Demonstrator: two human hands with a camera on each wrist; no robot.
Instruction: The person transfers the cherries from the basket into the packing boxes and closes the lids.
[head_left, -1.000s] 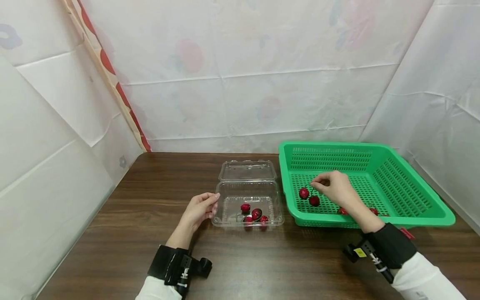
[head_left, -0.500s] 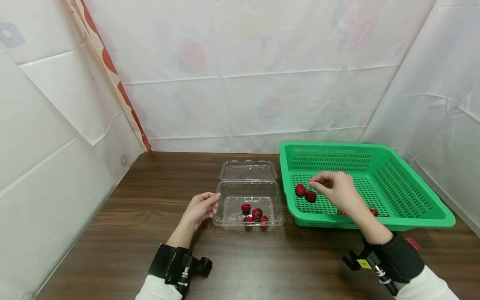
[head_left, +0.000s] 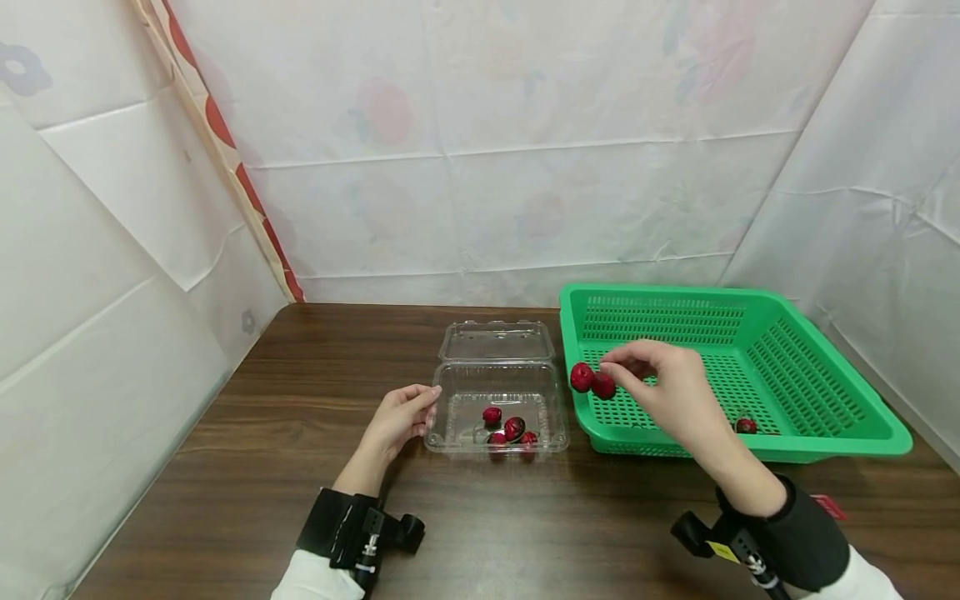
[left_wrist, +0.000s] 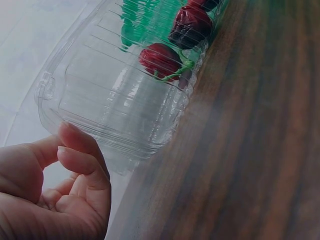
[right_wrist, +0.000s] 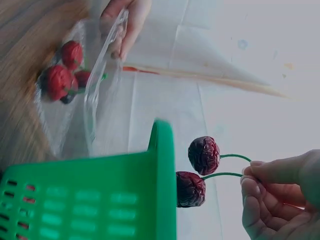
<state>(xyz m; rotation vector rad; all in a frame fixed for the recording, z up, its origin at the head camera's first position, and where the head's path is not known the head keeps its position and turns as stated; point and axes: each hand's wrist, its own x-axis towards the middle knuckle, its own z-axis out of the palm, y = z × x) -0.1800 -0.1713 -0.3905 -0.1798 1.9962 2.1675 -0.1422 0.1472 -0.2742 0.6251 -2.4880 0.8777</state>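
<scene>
By their thin green stems, my right hand [head_left: 667, 392] pinches a pair of dark red cherries [head_left: 581, 377] between thumb and fingertips. In the head view the pair is held up at the left end of the green basket [head_left: 825, 442]; the right wrist view has one cherry [right_wrist: 204, 155] higher than the basket's rim. My left hand [head_left: 393, 425] holds the left rim of a clear plastic clamshell box [head_left: 487, 382], thumb on top. Several cherries [head_left: 513, 429] lie in the near part of that box, one with a green stem showing in the left wrist view.
The box's open lid [head_left: 495, 340] lies back toward the far table edge. Another cherry [head_left: 746, 426] sits near the basket's front wall. Both containers stand side by side on a brown wooden table [head_left: 510, 533], with pale sheeting [head_left: 480, 167] hanging behind.
My right hand has carried the cherry pair leftward and slightly up, from over the basket's floor to its left rim. The left hand and the box have stayed put.
</scene>
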